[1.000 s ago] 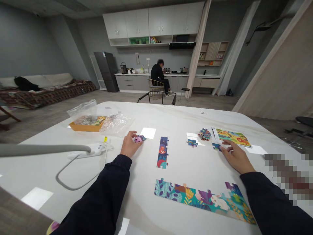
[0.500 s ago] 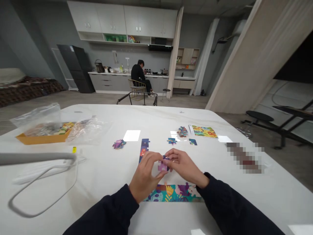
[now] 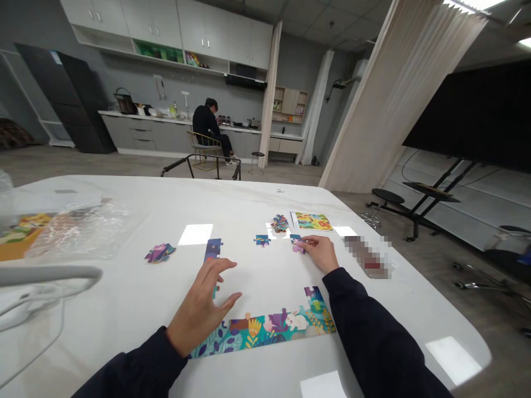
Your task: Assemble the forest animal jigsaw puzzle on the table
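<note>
My right hand pinches a purple-pink puzzle piece at the right of the table, right by a blue corner piece that it partly covers. My left hand hovers with thumb and fingers apart and nothing between them, above the joined puzzle border. The bottom strip shows plants and a white rabbit and turns up at its right end. The left strip is partly hidden behind my left hand. A loose blue edge piece lies between the left strip and my right hand.
A pile of pieces sits beside a picture card at the back. Another small pile lies left. Plastic bags, a yellow box and a grey cable occupy the left side. A person sits beyond.
My right hand has carried the purple-pink piece away from my left hand, to the right and back toward the corner piece. My left hand has let go and opened. The view has turned right.
</note>
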A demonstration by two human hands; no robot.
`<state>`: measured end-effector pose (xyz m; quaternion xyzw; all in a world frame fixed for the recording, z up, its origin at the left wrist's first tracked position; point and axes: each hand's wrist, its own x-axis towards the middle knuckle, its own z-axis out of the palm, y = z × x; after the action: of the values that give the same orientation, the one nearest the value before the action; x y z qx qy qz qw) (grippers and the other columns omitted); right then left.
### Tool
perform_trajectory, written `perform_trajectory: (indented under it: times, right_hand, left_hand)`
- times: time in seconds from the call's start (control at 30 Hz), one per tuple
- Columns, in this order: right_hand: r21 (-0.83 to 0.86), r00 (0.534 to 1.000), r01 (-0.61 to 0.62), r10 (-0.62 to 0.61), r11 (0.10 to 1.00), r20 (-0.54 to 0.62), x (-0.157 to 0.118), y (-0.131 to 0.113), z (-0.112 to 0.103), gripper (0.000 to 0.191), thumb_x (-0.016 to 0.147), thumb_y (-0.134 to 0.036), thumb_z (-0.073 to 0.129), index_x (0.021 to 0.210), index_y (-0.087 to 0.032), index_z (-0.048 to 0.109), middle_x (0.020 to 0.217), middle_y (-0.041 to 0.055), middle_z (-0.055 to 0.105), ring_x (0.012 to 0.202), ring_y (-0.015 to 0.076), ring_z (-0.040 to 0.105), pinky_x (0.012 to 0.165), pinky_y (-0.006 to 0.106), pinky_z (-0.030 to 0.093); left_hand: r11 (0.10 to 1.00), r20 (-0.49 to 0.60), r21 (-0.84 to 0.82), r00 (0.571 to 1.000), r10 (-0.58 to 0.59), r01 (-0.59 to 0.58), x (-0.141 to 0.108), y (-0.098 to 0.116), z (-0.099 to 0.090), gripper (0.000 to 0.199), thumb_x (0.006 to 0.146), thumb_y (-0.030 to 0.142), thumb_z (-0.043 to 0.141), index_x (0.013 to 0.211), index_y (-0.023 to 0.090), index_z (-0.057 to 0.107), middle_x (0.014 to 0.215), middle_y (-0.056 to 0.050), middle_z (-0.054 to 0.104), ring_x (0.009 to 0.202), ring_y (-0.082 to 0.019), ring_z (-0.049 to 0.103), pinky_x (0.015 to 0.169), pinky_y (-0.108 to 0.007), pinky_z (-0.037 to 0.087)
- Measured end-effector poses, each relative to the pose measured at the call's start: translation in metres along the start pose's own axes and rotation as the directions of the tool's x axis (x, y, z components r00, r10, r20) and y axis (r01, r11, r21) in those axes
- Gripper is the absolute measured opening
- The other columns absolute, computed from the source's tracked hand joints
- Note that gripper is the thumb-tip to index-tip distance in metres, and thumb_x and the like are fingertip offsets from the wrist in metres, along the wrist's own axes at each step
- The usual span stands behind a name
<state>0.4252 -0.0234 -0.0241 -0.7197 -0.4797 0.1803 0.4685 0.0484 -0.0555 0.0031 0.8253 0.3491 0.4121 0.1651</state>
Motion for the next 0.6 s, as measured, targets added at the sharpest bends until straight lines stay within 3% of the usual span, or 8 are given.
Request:
perform_trajectory:
  times: [0.2, 0.6]
  right_hand:
    - [-0.097, 0.999, 0.038, -0.036, 0.995, 0.018, -0.0020, 0.0027, 0.0064, 0.040, 0.066, -0.052, 0.083, 0.083, -0.016, 0.079, 0.070, 0.0068, 0.076, 0.071, 0.0233, 0.069, 0.069, 0.034, 0.052]
    - [-0.216, 0.992, 0.121, -0.114, 0.969, 0.046, -0.0013, 0.0044, 0.0048, 0.027, 0.078, -0.039, 0.071, 0.088, -0.017, 0.082, 0.074, 0.0045, 0.072, 0.067, 0.0197, 0.064, 0.071, 0.033, 0.049]
  left_hand:
    - [1.000, -0.010, 0.015, 1.000, 0.022, -0.021, 0.0015, 0.0000, -0.0016, 0.042, 0.089, 0.019, 0.067, 0.128, 0.027, 0.052, 0.122, -0.008, 0.058, 0.091, -0.021, 0.062, 0.081, -0.039, 0.060]
    - [0.999, -0.020, 0.013, 0.999, 0.041, -0.040, 0.0021, 0.0035, -0.0035, 0.040, 0.089, 0.016, 0.065, 0.126, 0.027, 0.054, 0.122, -0.008, 0.060, 0.100, -0.023, 0.063, 0.081, -0.038, 0.060]
